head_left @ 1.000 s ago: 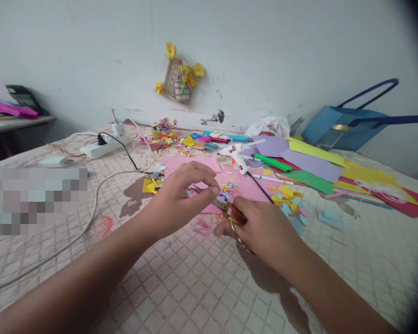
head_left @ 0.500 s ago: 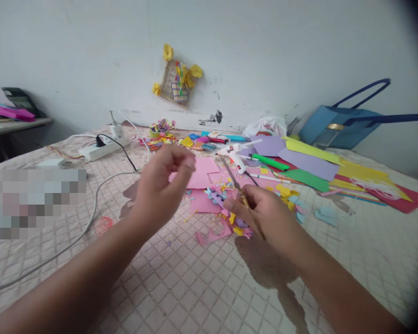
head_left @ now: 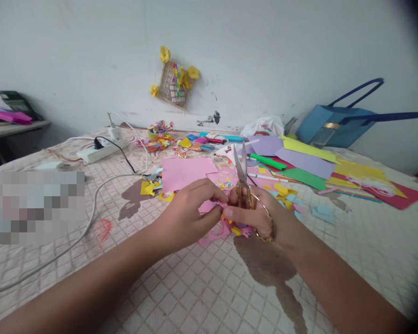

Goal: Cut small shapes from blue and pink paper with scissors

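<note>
The small pink piece (head_left: 220, 204), which looks like paper, is between the thumb and forefinger of the left hand (head_left: 190, 214); these fingers are pressed together on it and hide most of it. The fingertips of the right hand (head_left: 257, 219) meet it there, or are very near; I cannot tell if they also pinch it. The metal scissors with gold-coloured handles (head_left: 242, 180) are held in this same right hand, one handle loop around its thumb side, with the blades pointing away from the person and a little parted. Just under the grip lie yellow and pink paper scraps (head_left: 236, 230), and a pink cut-out strip (head_left: 214, 235) is on the near side. Beyond the left hand lies a flat pink rectangular sheet (head_left: 186, 171). Behind the scissors blades is a white glue gun (head_left: 225, 150), partly covered by them. To the right of the grip, farther away, are a bright green marker (head_left: 268, 161) and overlapping purple sheets (head_left: 304, 160). Well to the left of the grip stands a white power strip (head_left: 102, 150). Everything rests on a pale cloth with a diamond pattern (head_left: 195, 292).
</note>
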Available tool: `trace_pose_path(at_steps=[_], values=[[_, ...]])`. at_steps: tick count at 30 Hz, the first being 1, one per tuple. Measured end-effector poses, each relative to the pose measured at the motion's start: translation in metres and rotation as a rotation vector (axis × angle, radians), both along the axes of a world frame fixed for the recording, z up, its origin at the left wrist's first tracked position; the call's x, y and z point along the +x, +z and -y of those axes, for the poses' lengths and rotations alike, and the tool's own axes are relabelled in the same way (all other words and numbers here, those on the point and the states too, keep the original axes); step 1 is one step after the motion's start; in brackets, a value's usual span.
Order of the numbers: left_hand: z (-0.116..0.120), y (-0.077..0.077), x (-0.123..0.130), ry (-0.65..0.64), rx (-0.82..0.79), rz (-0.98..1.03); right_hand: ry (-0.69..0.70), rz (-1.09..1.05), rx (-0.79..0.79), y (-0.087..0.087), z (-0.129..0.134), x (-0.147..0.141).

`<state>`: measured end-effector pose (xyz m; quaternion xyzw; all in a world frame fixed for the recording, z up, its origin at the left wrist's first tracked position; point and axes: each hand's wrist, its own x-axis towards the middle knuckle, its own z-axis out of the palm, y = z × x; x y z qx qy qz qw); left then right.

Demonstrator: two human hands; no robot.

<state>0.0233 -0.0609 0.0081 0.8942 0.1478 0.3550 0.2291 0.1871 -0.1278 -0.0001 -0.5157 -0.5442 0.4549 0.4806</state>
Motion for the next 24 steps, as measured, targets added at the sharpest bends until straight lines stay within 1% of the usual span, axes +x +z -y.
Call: trace_pose_path(at_steps=[3,5,7,9,10,11,12,13,14,15,17,19,21,24], values=[[-0.001,0.002,-0.001,-0.019,0.008,0.011,-0.027,-0.048,0.043,0.000,0.001,-0.003],[0.000,0.003,-0.001,-0.006,-0.039,0.012,-0.044,-0.037,0.056,0.001,0.001,-0.003],[0.000,0.002,-0.002,0.039,-0.108,-0.032,-0.108,0.015,0.090,0.002,-0.001,0.001],[0.001,-0.001,-0.001,0.073,-0.137,-0.182,-0.240,0.077,0.136,0.004,-0.004,0.010],[0.002,-0.003,-0.001,0.073,-0.121,-0.286,-0.314,0.111,0.139,0.005,-0.006,0.017],[0.002,-0.006,0.000,0.065,-0.090,-0.389,-0.420,0.143,0.149,0.007,-0.008,0.026],[0.002,-0.009,0.000,0.050,-0.049,-0.478,-0.488,0.189,0.125,0.010,-0.009,0.035],[0.002,-0.011,0.001,0.033,-0.012,-0.542,-0.575,0.273,0.100,0.013,-0.009,0.045],[0.002,-0.014,0.001,0.015,0.016,-0.579,-0.660,0.427,0.062,0.016,-0.008,0.056],[0.001,-0.015,0.001,-0.001,0.028,-0.600,-0.769,0.630,-0.003,0.019,-0.006,0.067],[0.001,-0.017,0.000,-0.025,0.036,-0.620,-0.878,0.765,-0.043,0.024,-0.001,0.088],[0.001,-0.016,-0.001,-0.041,0.031,-0.639,-0.921,0.872,-0.121,0.026,0.004,0.106],[0.002,-0.015,-0.002,-0.058,0.006,-0.662,-0.904,0.960,-0.198,0.025,0.007,0.121],[0.004,-0.012,-0.003,-0.066,-0.010,-0.683,-0.866,1.051,-0.287,0.018,0.006,0.136]])
